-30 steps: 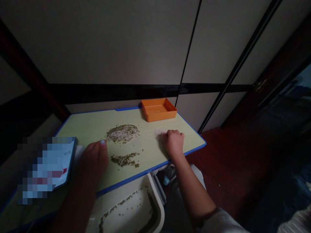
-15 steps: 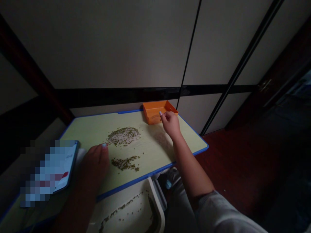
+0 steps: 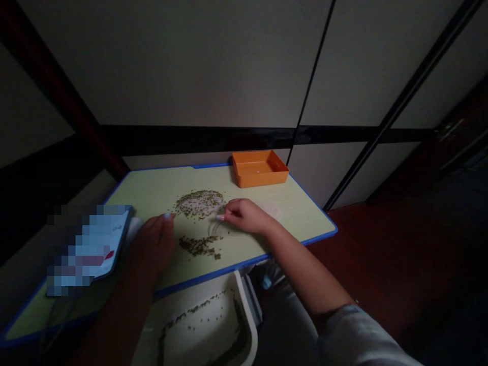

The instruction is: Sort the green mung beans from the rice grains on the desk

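Note:
Two piles of small green grains lie on a pale table with a blue rim (image 3: 267, 256): a mixed green and white pile (image 3: 198, 202) farther back and a green pile (image 3: 198, 246) nearer me. My right hand (image 3: 244, 216) rests on the table beside the mixed pile, fingers pinched at its right edge; what they hold is too small to make out. My left hand (image 3: 154, 244) lies flat on the table left of the green pile, fingers together and stretched out. An orange tray (image 3: 260, 175) stands at the table's back right.
A phone (image 3: 95, 246) with a lit screen lies at the left of the table. A faint patch of white grains (image 3: 272, 209) sits right of my right hand. Below the front edge a white container (image 3: 206, 325) holds scattered green grains. Wall panels stand behind.
My right hand has come back from the orange tray to the right edge of the mixed pile. My left hand has stayed put.

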Demonstrator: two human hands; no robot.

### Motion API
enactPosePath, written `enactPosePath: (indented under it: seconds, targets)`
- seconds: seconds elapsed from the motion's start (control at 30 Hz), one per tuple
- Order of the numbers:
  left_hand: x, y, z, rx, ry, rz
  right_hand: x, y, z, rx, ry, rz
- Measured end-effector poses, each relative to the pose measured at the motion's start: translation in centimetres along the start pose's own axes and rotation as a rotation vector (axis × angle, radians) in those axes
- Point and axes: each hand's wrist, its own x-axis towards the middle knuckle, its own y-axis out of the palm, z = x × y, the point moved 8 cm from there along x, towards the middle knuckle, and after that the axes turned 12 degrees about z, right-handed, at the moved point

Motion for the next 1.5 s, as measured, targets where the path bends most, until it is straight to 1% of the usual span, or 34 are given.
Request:
enactPosePath:
  seconds: [0.13, 0.2, 0.27, 0.33, 0.4, 0.57, 0.7, 0.87, 1.03, 1.17, 1.27, 1.37, 1.43, 1.5]
  targets:
    - [0.0, 0.0, -0.1, 0.023, -0.020, 0.007, 0.1, 3.0, 0.9, 0.196, -0.157, 0.306]
    - [-0.1, -0.2, -0.4, 0.021, -0.017, -0.003, -0.1, 4.1, 1.0, 0.261, -0.182, 0.420]
    - [-0.2, -0.3, -0.7, 0.016, -0.011, -0.010, -0.2, 4.9, 0.8, 0.290, -0.148, 0.495]
    - [-0.2, -0.5, -0.9, 0.011, -0.016, -0.008, -0.3, 5.4, 0.7, 0.290, -0.116, 0.515]
    - [-0.3, -0.5, -1.1, 0.003, -0.020, 0.002, -0.1, 5.4, 0.9, 0.242, -0.119, 0.483]
    - [-0.4, -0.5, -1.2, -0.007, -0.018, 0.010, 0.5, 4.5, 2.1, -0.036, -0.167, 0.289]
    - [-0.4, -0.5, -1.0, -0.010, -0.009, -0.012, 0.7, 3.7, 2.4, -0.172, -0.170, 0.179]
    - [-0.3, -0.3, -0.7, -0.012, 0.011, -0.017, 0.5, 3.1, 2.2, -0.245, -0.129, 0.117]
    - [-0.3, -0.1, -0.7, 0.008, 0.007, -0.009, 0.4, 2.6, 1.7, -0.304, -0.046, 0.091]
    - [-0.5, -0.2, -1.1, 0.009, 0.000, 0.006, 0.3, 2.2, 1.4, -0.275, 0.000, 0.070]
    - [-0.6, -0.4, -1.3, 0.003, -0.012, 0.014, 0.2, 1.8, 1.5, -0.143, -0.027, 0.052]
    - [-0.6, -0.6, -1.4, 0.013, -0.013, 0.006, -0.3, 0.5, 1.2, -0.006, -0.048, -0.037]
    - [-0.6, -0.6, -1.5, 0.020, -0.024, 0.012, -0.6, -0.4, 0.7, 0.018, -0.016, -0.091]
    - [-0.5, -0.5, -1.5, 0.025, -0.038, 0.029, -0.9, -0.8, 0.1, 0.001, 0.039, -0.088]
